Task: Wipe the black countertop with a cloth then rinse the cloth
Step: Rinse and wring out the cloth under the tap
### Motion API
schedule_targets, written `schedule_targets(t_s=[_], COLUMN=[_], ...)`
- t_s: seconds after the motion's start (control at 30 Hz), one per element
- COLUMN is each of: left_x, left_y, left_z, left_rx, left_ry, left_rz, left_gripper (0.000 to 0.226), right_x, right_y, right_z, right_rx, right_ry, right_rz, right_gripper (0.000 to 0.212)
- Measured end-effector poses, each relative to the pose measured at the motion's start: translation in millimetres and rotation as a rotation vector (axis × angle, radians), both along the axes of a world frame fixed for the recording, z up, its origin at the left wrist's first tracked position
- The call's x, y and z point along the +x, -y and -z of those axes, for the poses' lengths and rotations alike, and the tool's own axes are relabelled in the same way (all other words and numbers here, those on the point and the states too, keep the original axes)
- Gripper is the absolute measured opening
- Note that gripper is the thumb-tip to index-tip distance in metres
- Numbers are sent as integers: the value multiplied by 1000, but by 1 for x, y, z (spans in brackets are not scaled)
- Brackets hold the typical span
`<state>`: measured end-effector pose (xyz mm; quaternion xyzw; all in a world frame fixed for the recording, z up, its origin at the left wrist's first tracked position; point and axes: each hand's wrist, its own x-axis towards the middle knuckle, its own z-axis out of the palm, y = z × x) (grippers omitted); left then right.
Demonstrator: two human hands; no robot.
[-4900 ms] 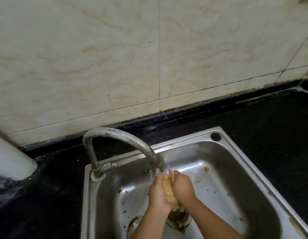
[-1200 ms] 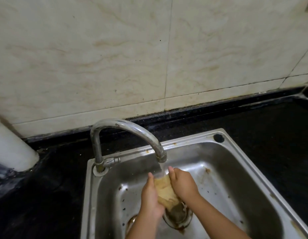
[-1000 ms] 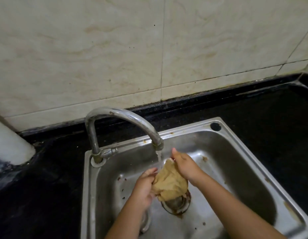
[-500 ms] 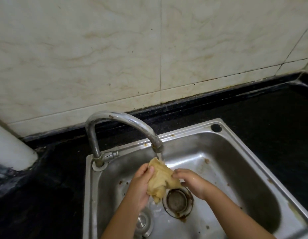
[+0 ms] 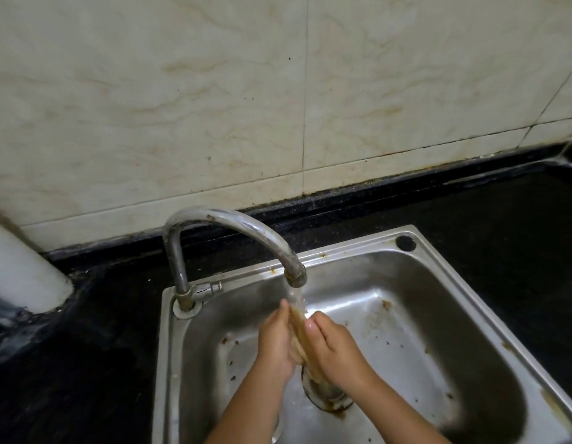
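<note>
A wet tan cloth [image 5: 300, 339] is squeezed into a narrow strip between my two palms, inside the steel sink [image 5: 416, 318]. My left hand [image 5: 276, 342] presses it from the left and my right hand [image 5: 334, 347] presses it from the right, fingers lying along it. Water runs from the curved tap [image 5: 233, 225] straight onto the top of the cloth. The black countertop [image 5: 509, 238] surrounds the sink.
A drain strainer [image 5: 329, 395] sits in the sink floor just below my hands. Rust spots and crumbs dot the sink. A white cylindrical object [image 5: 19, 280] stands at the left on the counter. A tiled wall [image 5: 214, 107] rises behind.
The cloth was loosely bunched in my left hand with the right hand beside it; now both palms have closed together on it under the stream, flattening it.
</note>
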<state>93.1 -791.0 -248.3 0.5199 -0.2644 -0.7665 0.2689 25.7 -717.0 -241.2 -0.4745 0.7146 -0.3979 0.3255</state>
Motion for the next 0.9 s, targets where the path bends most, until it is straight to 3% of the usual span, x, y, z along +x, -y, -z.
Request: schedule_targets(t_s=[0.13, 0.2, 0.3, 0.5, 0.73, 0.83, 0.9], left_x=[-14, -19, -19, -10, -10, -2, -2], left_y=[-10, -14, -21, -6, -21, -12, -7], left_z=[-9, -10, -8, 2, -4, -3, -3], left_rx=[25, 10, -75, 1, -19, 45, 20], left_ry=[-78, -73, -39, -67, -56, -90, -61], left_rz=[-33, 12, 50, -90, 48, -33, -72], left_gripper=[32, 30, 24, 40, 30, 33, 32], right_x=[6, -8, -29, 4, -25, -23, -13], right_y=[10, 22, 37, 27, 37, 30, 23], right_z=[-6, -1, 5, -11, 14, 7, -7], right_rx=[78, 189, 317, 78, 279, 205, 120], right_ry=[-335, -408, -303, -143, -189, -66, 2], right_rz=[8, 113, 150, -2, 98, 205, 150], right_gripper=[78, 61, 45, 41, 44, 46, 44])
